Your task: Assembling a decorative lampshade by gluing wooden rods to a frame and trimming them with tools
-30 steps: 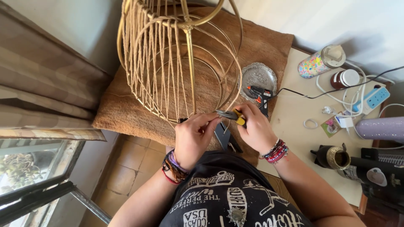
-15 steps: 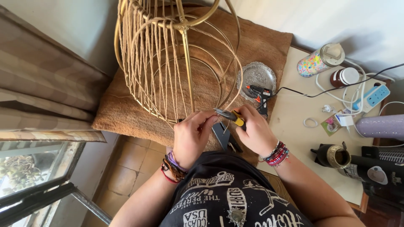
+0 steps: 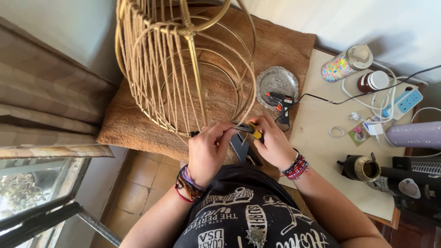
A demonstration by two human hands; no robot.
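We see a tall gold wire frame wrapped with beige cord (image 3: pixel 183 69) standing on a brown coir mat (image 3: pixel 285 46), rising just beyond our fingertips. Our 2 hands meet at its lower rim. The left hand (image 3: pixel 209 154) has its fingers curled and pinched at the rim wire, though we cannot tell exactly what the tips grasp. The right hand (image 3: pixel 273 144) is clenched around a small yellow-handled metal tool (image 3: pixel 248 128), its tip pointing toward the left fingers and touching the frame's base. Beyond the right fingers, a round silver metal dish (image 3: pixel 277 81) sits on the mat, with a black and orange glue gun (image 3: pixel 280 102) resting at its near edge. Farther right of those fingers, on the cream table (image 3: pixel 321 151), lies a multicoloured speckled jar with a pale lid (image 3: pixel 347 63).
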